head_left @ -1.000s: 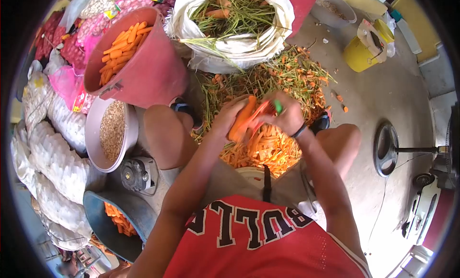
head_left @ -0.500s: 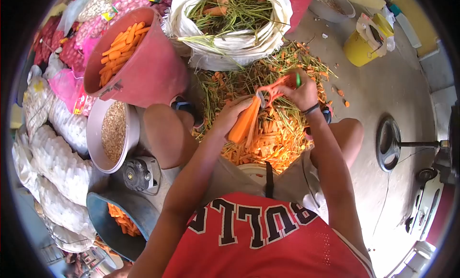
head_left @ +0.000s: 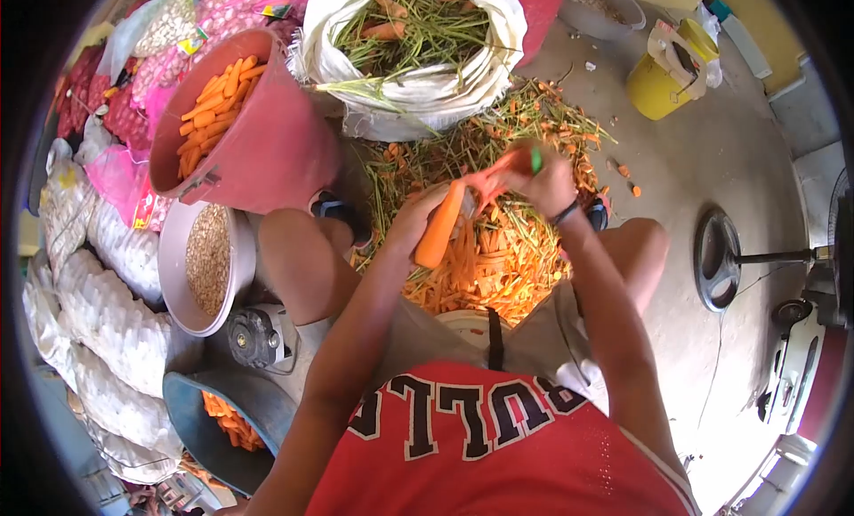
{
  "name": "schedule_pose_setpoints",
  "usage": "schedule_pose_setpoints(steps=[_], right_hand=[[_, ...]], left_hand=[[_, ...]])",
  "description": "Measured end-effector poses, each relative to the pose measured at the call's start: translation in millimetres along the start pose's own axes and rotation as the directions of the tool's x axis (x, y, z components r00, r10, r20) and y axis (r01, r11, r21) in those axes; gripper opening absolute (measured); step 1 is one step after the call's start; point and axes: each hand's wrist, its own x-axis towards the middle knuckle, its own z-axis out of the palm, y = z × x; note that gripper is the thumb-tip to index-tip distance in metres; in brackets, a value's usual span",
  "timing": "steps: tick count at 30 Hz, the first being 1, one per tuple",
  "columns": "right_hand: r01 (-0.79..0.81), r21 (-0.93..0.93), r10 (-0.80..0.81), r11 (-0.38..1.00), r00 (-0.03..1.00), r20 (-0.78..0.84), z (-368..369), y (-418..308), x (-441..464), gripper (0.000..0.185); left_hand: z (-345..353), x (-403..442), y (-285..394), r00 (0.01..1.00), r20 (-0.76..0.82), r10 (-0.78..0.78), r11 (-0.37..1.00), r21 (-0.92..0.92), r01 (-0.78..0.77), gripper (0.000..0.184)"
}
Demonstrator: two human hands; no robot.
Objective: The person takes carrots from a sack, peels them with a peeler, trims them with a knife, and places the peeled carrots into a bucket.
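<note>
A peeled-looking carrot (head_left: pixel 439 229) lies tilted in my left hand (head_left: pixel 414 215), whose fingers wrap round its far side. My right hand (head_left: pixel 544 185) is closed on a red-orange peeler (head_left: pixel 491 180) with a green part at its end, blurred by motion. The peeler's head is beside the upper end of the carrot; whether they touch cannot be made out. Below both hands, between my knees, spreads a heap of orange peelings (head_left: pixel 498 267). Carrot tops and green stalks (head_left: pixel 498 129) cover the floor beyond it.
A white sack (head_left: pixel 400 107) of carrots and stalks stands ahead. To the left are a red tub (head_left: pixel 267 133) of carrots, a pale basin (head_left: pixel 240 276), a scale (head_left: pixel 253 336) and a blue tub (head_left: pixel 191 409). A yellow bucket (head_left: pixel 654 89) and a fan base (head_left: pixel 712 258) stand right.
My right hand and the peeler first swung up and away from the carrot, then came back down closer to it. My left hand still holds the carrot, and the view has shifted slightly.
</note>
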Motion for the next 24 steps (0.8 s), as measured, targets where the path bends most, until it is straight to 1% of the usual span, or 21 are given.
schedule_pose_setpoints(steps=[1, 2, 4, 5, 6, 8, 9, 11, 12, 13, 14, 15, 16, 17, 20, 21, 22, 23, 24], right_hand=[[0.137, -0.005, -0.136, 0.991, 0.988, 0.078, 9.3, -21.6, -13.4, 0.052], [0.271, 0.003, -0.268, 0.963, 0.95, 0.159, 14.1, -36.5, -19.3, 0.052], [0.378, -0.007, -0.374, 0.926, 0.918, 0.134, 14.4, -35.4, -16.0, 0.051], [0.418, -0.011, -0.414, 0.908, 0.903, 0.116, 14.5, -31.6, -18.1, 0.051], [0.244, -0.066, -0.237, 0.968, 0.966, 0.1, 7.0, -11.7, -11.2, 0.052], [0.024, -0.157, -0.031, 0.987, 0.999, -0.044, -14.0, 18.3, 9.7, 0.048], [-0.031, -0.209, 0.026, 0.977, 0.999, -0.031, -20.0, 26.5, 10.9, 0.046], [-0.126, -0.311, 0.133, 0.942, 0.991, 0.0, -23.0, 41.0, 14.5, 0.042], [-0.117, -0.266, 0.127, 0.957, 0.992, 0.023, -15.7, 44.2, 8.9, 0.038], [-0.132, -0.283, 0.157, 0.95, 0.985, 0.067, -8.6, 37.9, 3.8, 0.034], [-0.136, -0.308, 0.178, 0.942, 0.978, 0.113, -2.7, 31.1, 0.1, 0.031], [-0.075, -0.335, 0.126, 0.939, 0.983, 0.134, 7.6, 30.6, -7.8, 0.028], [-0.021, -0.357, 0.079, 0.934, 0.986, 0.149, 14.9, 31.9, -11.8, 0.026], [-0.005, -0.36, 0.069, 0.933, 0.984, 0.166, 16.4, 28.6, -11.2, 0.025], [-0.037, -0.323, 0.111, 0.946, 0.971, 0.214, 33.0, 12.7, -25.6, 0.026], [-0.059, -0.311, 0.139, 0.949, 0.961, 0.24, 33.3, 3.2, -26.4, 0.027], [-0.079, -0.301, 0.165, 0.95, 0.948, 0.271, 34.6, -3.9, -28.2, 0.028], [-0.06, -0.251, 0.119, 0.966, 0.966, 0.228, 38.9, -8.3, -33.2, 0.026], [-0.043, -0.245, 0.104, 0.968, 0.965, 0.239, 41.9, -9.9, -35.6, 0.024]], left_hand=[[-15.9, 7.8, -5.8, 0.986, 0.167, 0.021, 0.993, -0.117, -0.002, 0.03], [-13.4, 12.0, -5.7, 0.995, 0.094, 0.015, 0.995, -0.104, -0.005, 0.031], [-7.1, 10.1, -11.8, 0.998, -0.064, -0.025, 0.997, -0.076, 0.021, 0.033], [-8.5, 4.4, -14.8, 0.995, -0.087, -0.054, 0.999, -0.008, 0.054, 0.034], [-3.8, -2.3, -10.2, 0.991, -0.105, -0.081, 0.994, 0.063, 0.088, 0.034], [8.2, -5.4, 0.9, 0.986, -0.123, -0.117, 0.967, 0.213, 0.141, 0.035], [9.8, -2.4, 0.1, 0.994, -0.102, -0.038, 0.968, 0.242, 0.062, 0.038], [17.3, -8.4, 30.4, 0.992, 0.061, 0.114, 0.993, 0.012, -0.115, 0.043], [14.0, -12.6, 43.9, 0.971, 0.115, 0.211, 0.973, -0.125, -0.196, 0.045], [-1.0, -8.6, 51.1, 0.968, 0.136, 0.212, 0.949, -0.266, -0.171, 0.051], [-23.3, 0.9, 50.5, 0.964, 0.233, 0.129, 0.983, -0.155, -0.094, 0.055], [-38.8, 7.6, 40.1, 0.983, 0.178, -0.051, 0.998, -0.017, 0.054, 0.054], [-44.8, 13.0, 33.2, 0.969, 0.098, -0.228, 0.969, 0.117, 0.217, 0.053], [-38.6, 5.8, 28.6, 0.988, 0.069, -0.136, 0.954, 0.279, 0.111, 0.049], [-29.1, 12.7, 7.4, 0.999, -0.022, 0.032, 0.941, 0.338, -0.023, 0.047], [-24.1, 14.7, 3.7, 0.988, -0.061, 0.14, 0.891, 0.444, -0.099, 0.044], [-20.6, 15.1, 0.7, 0.976, -0.066, 0.209, 0.851, 0.504, -0.148, 0.043], [-17.4, 14.9, -1.8, 0.959, -0.067, 0.277, 0.805, 0.561, -0.193, 0.041], [-14.6, 15.4, -2.7, 0.936, -0.059, 0.346, 0.751, 0.616, -0.238, 0.04]])
